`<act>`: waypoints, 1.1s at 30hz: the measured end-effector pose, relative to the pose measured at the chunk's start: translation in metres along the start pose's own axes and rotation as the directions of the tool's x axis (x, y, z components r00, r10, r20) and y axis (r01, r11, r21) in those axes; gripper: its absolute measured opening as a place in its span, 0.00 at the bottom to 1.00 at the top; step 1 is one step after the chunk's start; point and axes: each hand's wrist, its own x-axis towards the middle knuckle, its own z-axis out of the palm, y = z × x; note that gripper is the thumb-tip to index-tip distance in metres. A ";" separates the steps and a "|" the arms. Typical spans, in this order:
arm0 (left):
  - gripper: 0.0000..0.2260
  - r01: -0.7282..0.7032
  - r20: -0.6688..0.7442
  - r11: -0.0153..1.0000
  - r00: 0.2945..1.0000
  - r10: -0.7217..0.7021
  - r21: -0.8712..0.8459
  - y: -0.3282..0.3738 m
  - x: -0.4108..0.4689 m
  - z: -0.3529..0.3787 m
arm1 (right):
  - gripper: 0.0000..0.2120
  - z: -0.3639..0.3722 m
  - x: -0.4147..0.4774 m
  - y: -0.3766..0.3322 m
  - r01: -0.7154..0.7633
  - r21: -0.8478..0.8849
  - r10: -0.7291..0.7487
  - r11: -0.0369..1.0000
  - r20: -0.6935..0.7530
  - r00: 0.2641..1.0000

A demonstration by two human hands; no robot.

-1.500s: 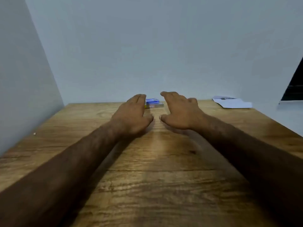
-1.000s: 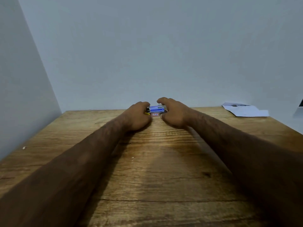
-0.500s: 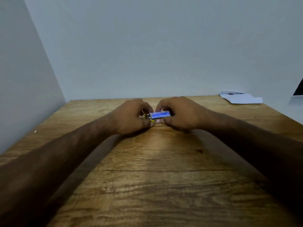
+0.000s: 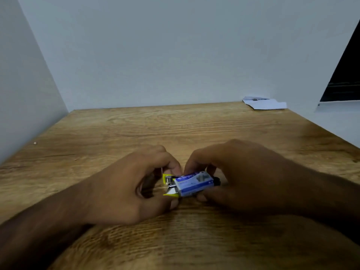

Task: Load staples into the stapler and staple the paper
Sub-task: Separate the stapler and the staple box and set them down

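Observation:
A small blue staple box [image 4: 191, 183] lies on top of a yellow stapler [image 4: 169, 182] in the middle of the wooden table [image 4: 194, 123]. My left hand [image 4: 132, 186] grips the stapler's yellow and metal left end with curled fingers. My right hand [image 4: 239, 172] holds the right end of the box and stapler, thumb below and fingers above. The stapler's black rear tip shows at the right of the box. White paper [image 4: 265, 103] lies at the far right corner of the table by the wall.
Grey walls close the table in at the back and left. A dark window opening [image 4: 344, 75] stands at the far right. A tiny pale speck [image 4: 35, 142] lies near the table's left edge.
Both hands reached to the back of the table, took hold of the stapler and the box, and drew them toward me to the middle of the table.

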 end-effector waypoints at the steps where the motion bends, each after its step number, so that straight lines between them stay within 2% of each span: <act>1: 0.14 -0.008 -0.010 1.000 1.000 0.008 -0.020 -0.001 -0.001 0.001 | 0.22 -0.002 -0.002 0.002 -0.010 0.029 0.009 1.000 0.014 1.000; 5: 0.15 -0.012 -0.033 0.998 0.999 0.010 -0.068 -0.003 -0.004 0.005 | 0.22 -0.013 -0.010 0.023 -0.076 0.200 0.075 0.977 0.014 0.997; 10: 0.14 -0.005 -0.023 0.996 1.000 0.003 -0.092 -0.005 -0.007 0.007 | 0.22 -0.017 -0.006 0.049 -0.159 0.416 0.173 0.895 0.004 0.985; 16: 0.14 0.000 -0.011 0.992 1.000 -0.002 -0.127 -0.007 -0.010 0.006 | 0.22 -0.011 0.007 0.063 -0.197 0.376 0.177 0.906 0.086 0.980; 20: 0.14 0.010 -0.015 0.993 1.000 -0.012 -0.119 -0.007 -0.010 0.006 | 0.22 -0.015 0.016 0.066 -0.197 0.383 0.124 0.902 0.206 0.971; 25: 0.13 0.012 -0.009 0.992 1.000 -0.013 -0.123 -0.009 -0.012 0.006 | 0.25 -0.020 0.035 0.071 -0.194 0.332 0.077 0.923 0.333 0.940; 30: 0.14 0.029 0.020 0.993 0.999 -0.027 -0.112 -0.013 -0.014 0.000 | 0.25 -0.016 0.044 0.079 -0.149 0.374 0.013 0.915 0.343 0.939; 33: 0.15 0.099 0.030 0.966 0.995 -0.094 -0.240 -0.013 -0.010 -0.002 | 0.26 -0.012 0.042 0.083 -0.132 0.411 -0.011 0.902 0.327 0.945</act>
